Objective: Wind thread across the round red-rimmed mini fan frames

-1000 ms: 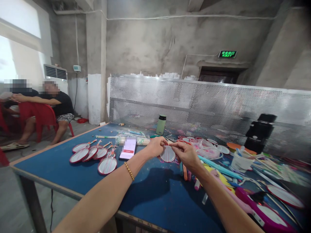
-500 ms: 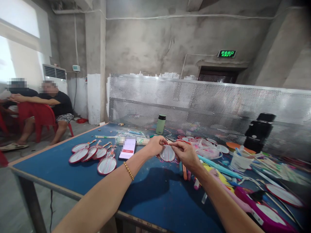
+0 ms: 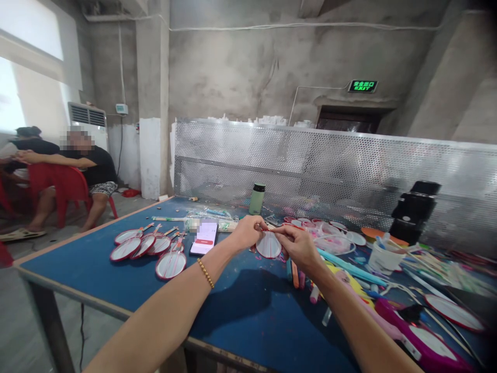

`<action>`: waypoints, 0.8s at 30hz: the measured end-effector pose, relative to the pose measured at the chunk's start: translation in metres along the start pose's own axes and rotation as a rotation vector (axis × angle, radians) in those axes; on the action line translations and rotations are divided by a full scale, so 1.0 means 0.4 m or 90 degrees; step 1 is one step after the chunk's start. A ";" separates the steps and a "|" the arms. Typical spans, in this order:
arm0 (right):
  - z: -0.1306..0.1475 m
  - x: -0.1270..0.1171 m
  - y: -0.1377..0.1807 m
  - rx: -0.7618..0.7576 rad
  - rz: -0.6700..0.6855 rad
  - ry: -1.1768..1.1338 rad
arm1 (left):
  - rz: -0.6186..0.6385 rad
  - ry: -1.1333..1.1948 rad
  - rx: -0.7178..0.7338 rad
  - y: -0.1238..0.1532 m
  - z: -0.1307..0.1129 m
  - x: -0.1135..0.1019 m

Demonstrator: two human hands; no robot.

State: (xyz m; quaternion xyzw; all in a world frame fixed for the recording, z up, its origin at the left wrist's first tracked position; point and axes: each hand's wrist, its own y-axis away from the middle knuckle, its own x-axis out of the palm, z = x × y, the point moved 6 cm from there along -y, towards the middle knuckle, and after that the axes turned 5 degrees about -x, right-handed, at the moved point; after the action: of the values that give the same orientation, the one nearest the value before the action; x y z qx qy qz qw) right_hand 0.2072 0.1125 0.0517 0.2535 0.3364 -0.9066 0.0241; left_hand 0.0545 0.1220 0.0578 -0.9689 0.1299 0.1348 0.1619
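Over the middle of the table, a small round white disc with a thin red rim hangs upright between my two hands. My left hand is closed, its fingers pinching the disc's upper edge from the left. Opposite it, my right hand pinches the same top edge, thumb and forefinger together. Whatever small part lies between the fingertips is too small to make out. To the left lie several similar red-rimmed discs with short handles, beside a phone with a lit screen.
Behind my hands stands a green bottle before a perforated metal screen. Pens, a white cup, sticks and a magenta tool crowd the right side of the blue table. Two people sit far left.
The disc has shifted very slightly to the right between my fingertips. Both hands keep their pinch in almost the same place.
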 end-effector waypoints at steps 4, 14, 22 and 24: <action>0.003 -0.001 -0.001 -0.004 -0.002 0.007 | -0.005 0.008 -0.001 -0.004 0.005 0.000; 0.015 -0.008 -0.001 -0.033 -0.012 0.045 | 0.009 0.054 -0.041 0.004 -0.003 0.003; 0.030 -0.021 -0.003 -0.090 -0.035 0.116 | 0.095 0.137 -0.139 0.003 0.009 0.005; 0.031 -0.021 -0.003 -0.096 -0.037 0.132 | 0.096 0.157 -0.142 0.004 0.010 0.001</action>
State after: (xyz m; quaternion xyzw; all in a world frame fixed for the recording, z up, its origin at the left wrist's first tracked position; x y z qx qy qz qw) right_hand 0.2088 0.1045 0.0643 0.3334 0.4115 -0.8481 -0.0184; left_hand 0.0536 0.1218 0.0536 -0.9776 0.2050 0.0402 0.0254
